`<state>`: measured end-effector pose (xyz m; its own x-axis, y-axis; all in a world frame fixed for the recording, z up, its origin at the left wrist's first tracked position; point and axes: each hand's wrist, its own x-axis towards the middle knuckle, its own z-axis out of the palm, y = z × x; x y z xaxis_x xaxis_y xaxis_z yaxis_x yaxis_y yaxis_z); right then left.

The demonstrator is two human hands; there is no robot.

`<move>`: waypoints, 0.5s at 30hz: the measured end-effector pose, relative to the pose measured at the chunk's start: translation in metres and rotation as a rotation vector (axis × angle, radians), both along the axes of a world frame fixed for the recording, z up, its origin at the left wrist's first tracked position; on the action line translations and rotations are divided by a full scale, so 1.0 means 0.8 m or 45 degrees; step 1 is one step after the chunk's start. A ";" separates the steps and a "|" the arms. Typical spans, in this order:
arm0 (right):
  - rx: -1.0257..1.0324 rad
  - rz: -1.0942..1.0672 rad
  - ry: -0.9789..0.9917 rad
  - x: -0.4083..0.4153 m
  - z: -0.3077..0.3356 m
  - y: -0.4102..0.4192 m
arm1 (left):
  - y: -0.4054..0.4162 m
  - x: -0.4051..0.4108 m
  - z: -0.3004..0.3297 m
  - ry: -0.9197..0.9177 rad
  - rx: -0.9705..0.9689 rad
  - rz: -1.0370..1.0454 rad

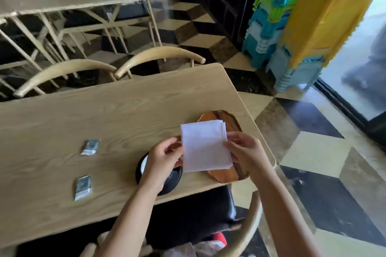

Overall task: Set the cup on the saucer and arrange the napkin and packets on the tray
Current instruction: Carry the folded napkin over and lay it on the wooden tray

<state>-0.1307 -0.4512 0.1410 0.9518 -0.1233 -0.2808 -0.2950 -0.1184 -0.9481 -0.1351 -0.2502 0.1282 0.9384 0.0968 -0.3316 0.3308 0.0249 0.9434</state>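
A folded white napkin (204, 146) hangs just above the brown wooden tray (221, 117) at the table's right end. My left hand (163, 162) pinches its left edge and my right hand (244, 150) pinches its right edge. Under my left hand lies a black saucer (173, 181), with a white rim of the cup (143, 165) showing; most of the cup is hidden. Two silver packets lie on the table to the left, one farther (90, 146) and one nearer (83, 186).
The light wooden table (104, 115) ends just right of the tray. Two curved chair backs (160, 54) stand at its far side and a black-cushioned chair (200, 221) at the near side. Stacked coloured plastic stools (277, 16) stand on the checkered floor to the right.
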 end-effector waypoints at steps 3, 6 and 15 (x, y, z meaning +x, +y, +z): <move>-0.017 0.062 -0.013 0.036 -0.014 -0.025 | -0.028 0.017 -0.011 0.042 0.032 0.010; -0.025 0.089 0.033 0.066 -0.043 -0.045 | -0.050 0.043 -0.033 0.065 0.143 0.071; -0.479 0.160 0.123 0.152 -0.165 -0.096 | -0.110 0.129 -0.160 0.133 0.466 0.019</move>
<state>-0.0095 -0.5279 0.0087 0.9375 -0.1189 -0.3269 -0.3416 -0.4924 -0.8005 -0.0319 -0.3382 0.0004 0.8989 0.2401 -0.3664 0.4279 -0.3019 0.8519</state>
